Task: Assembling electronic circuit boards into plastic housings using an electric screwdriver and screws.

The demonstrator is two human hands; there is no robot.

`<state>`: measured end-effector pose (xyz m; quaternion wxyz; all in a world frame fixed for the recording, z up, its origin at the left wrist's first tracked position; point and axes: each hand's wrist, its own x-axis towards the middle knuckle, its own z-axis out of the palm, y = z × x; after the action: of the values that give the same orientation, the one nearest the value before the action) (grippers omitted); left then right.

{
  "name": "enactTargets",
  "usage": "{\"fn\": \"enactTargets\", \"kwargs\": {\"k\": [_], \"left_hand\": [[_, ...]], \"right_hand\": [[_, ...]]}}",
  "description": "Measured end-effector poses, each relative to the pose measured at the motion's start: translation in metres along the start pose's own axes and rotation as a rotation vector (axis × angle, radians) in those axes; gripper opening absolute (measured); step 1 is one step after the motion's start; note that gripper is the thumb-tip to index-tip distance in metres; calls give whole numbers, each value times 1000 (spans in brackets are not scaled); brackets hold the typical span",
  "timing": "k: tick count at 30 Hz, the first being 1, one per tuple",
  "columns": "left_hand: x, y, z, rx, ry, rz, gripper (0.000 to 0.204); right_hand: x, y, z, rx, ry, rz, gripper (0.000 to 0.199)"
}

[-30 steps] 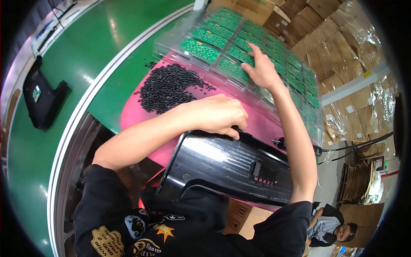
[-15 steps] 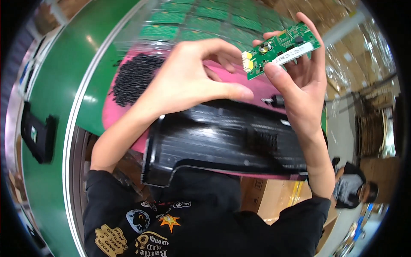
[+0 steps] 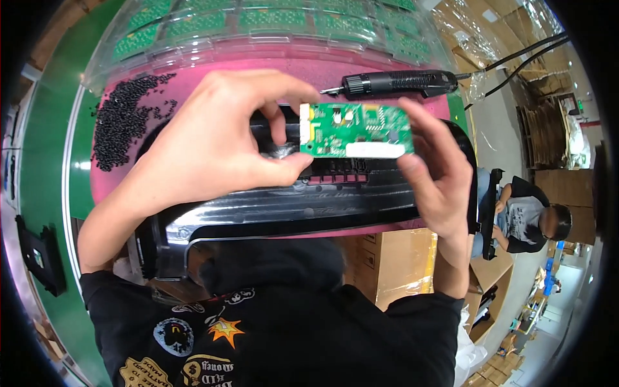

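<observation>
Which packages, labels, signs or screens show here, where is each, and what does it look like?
White label strip: along the lower edge of the green circuit board held between left hand and right hand; long, rectangular.
Clear plastic tray: top of view, behind the pink mat; transparent pockets holding green boards.
Cardboard box: under the bench edge, centre right; brown, with small dark printed marks.
Wrapped cartons: top right; brown under clear film.
No screens visible.

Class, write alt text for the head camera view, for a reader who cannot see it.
Two hands, left hand and right hand, hold a small green circuit board over a glossy black plastic housing on a pink mat. Nearby lie a pile of small black screws, an electric screwdriver and clear trays of green boards.
</observation>
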<state>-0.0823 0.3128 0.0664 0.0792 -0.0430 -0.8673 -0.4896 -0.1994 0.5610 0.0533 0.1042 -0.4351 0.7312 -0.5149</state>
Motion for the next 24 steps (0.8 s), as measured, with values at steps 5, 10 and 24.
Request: {"fn": "enactTargets", "kwargs": {"k": [5, 10, 24], "left_hand": [[0, -18, 19, 226, -185, -4, 48], [-1, -22, 23, 277, -253, -36, 51], [-2, -22, 24, 369, -256, 2, 51]], "right_hand": [[-9, 27, -6, -246, -181, -22, 50], [-10, 29, -4, -311, -224, 11, 50], [-9, 26, -1, -379, -238, -2, 51]]}}
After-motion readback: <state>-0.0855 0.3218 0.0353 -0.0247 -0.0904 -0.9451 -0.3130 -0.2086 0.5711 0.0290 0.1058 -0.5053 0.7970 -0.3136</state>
